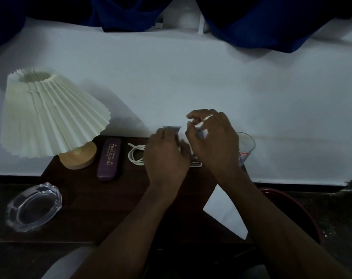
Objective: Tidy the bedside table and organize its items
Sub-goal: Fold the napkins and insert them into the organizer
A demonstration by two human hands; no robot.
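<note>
Where both meet at desk (102, 214) far edge: left hand (165, 156), right hand (211, 137) clamped on white item (183, 135); cable (136, 155) just left, nearer left hand.

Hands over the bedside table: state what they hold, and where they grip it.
Both the left hand and right hand close on a small white object, one on each side. What it is cannot be told.
</note>
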